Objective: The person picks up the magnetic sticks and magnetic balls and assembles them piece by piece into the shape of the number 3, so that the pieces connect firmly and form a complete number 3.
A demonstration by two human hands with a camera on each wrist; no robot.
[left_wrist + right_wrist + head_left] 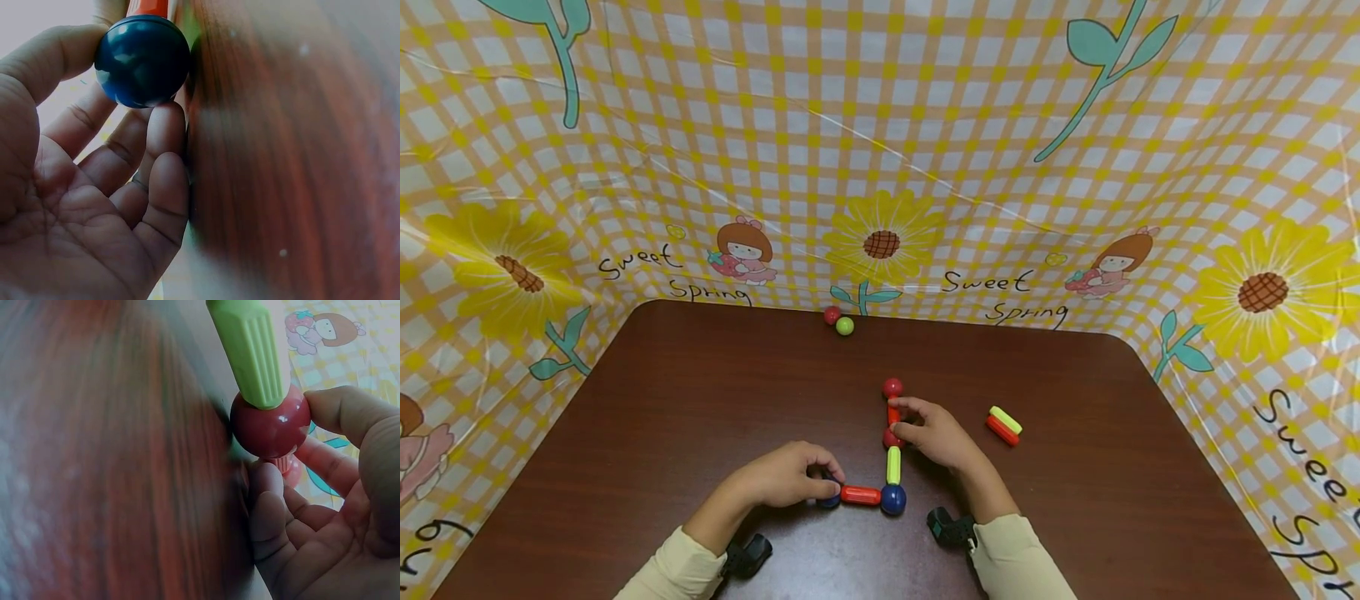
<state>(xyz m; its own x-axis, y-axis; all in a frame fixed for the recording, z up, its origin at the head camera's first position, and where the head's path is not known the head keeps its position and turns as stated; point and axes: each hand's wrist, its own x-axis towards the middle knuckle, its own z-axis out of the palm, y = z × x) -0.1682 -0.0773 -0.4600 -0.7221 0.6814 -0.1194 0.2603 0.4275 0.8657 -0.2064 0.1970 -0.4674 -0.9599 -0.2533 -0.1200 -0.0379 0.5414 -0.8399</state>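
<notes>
An L-shaped chain of magnetic rods and balls lies on the table. My left hand point(790, 477) holds the blue ball point(142, 61) at its left end between thumb and fingers. From there a red rod point(861, 496) runs to a blue corner ball point(892, 499). A yellow-green rod point(893, 466) goes from the corner away from me to a red ball point(270, 422). My right hand point(936, 435) grips this red ball, its thumb on the side and its fingers along the farther red rod point(893, 414). Another red ball point(892, 387) caps the far end.
A loose yellow-green rod point(1006, 420) and a loose red rod point(1002, 430) lie side by side to the right. Near the back edge of the brown table point(737, 367) sit a loose red ball point(832, 315) and a green ball point(845, 326). A checked cloth point(880, 150) hangs around the table.
</notes>
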